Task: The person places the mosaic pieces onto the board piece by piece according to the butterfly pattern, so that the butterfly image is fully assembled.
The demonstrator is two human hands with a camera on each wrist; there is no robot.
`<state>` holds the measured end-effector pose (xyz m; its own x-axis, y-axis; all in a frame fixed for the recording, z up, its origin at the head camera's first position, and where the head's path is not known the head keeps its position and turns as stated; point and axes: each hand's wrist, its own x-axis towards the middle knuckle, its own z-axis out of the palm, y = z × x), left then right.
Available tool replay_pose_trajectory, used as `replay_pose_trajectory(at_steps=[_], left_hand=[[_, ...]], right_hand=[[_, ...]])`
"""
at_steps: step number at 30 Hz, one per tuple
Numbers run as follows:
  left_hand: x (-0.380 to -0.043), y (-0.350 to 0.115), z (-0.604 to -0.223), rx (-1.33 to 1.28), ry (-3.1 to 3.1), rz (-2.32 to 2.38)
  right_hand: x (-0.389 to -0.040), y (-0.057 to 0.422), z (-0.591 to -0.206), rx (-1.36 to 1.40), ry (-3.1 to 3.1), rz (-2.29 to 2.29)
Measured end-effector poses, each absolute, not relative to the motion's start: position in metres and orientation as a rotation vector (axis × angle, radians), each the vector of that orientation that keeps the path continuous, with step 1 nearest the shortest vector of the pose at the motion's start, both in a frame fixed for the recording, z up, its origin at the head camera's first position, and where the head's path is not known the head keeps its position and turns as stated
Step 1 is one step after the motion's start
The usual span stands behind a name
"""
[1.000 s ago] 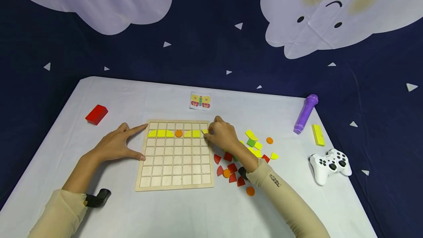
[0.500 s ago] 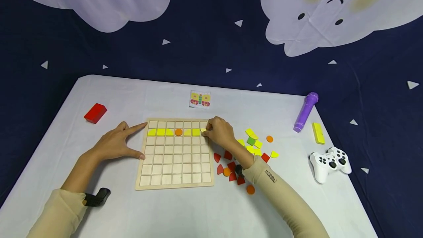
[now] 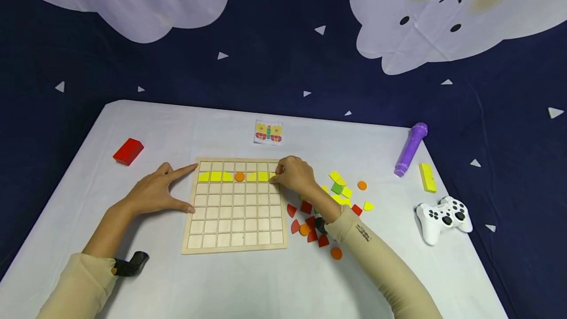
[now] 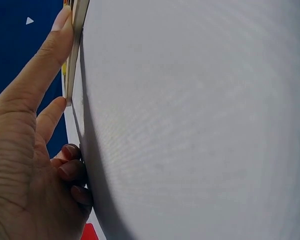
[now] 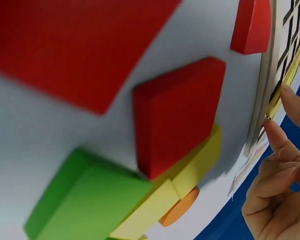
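Note:
A wooden grid board (image 3: 236, 251) lies on the white table. Its second row from the back holds yellow tiles (image 3: 215, 176) and one orange disc (image 3: 239, 176). My left hand (image 3: 152, 193) touches the board's left edge with thumb and index finger spread; in the left wrist view its other fingers are curled. At the right end of that row, my right hand (image 3: 296, 176) pinches a yellow tile (image 5: 274, 106) at its cell. The fingers hide most of this tile in the head view.
Loose red, yellow, green and orange pieces (image 3: 336, 188) lie right of the board, partly under the right forearm. A butterfly pattern card (image 3: 267, 133) lies behind it. Farther right are a purple microphone (image 3: 411, 149), yellow block (image 3: 427, 177) and white game controller (image 3: 444, 220). A red block (image 3: 128, 151) sits left.
My right hand has shifted slightly at the row's right end, and the yellow tile there is now mostly covered by the fingers. The left hand keeps its place on the board's edge.

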<state>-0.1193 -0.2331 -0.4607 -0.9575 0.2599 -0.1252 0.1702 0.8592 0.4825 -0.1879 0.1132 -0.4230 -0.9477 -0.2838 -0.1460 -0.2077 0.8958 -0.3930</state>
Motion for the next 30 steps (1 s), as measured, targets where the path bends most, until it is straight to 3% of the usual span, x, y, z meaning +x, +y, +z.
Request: replay_pose_trajectory(at_steps=[12,30], left_hand=[[-0.121,-0.231,-0.46,0.334,2.859,0.698],[-0.12,-0.233,-0.462,0.324,2.859,0.698]], right_hand=[[-0.182,0.12,-0.425,-0.523,2.924,-0.608],[-0.173,0.13,-0.425,-0.478,2.942,-0.674]])
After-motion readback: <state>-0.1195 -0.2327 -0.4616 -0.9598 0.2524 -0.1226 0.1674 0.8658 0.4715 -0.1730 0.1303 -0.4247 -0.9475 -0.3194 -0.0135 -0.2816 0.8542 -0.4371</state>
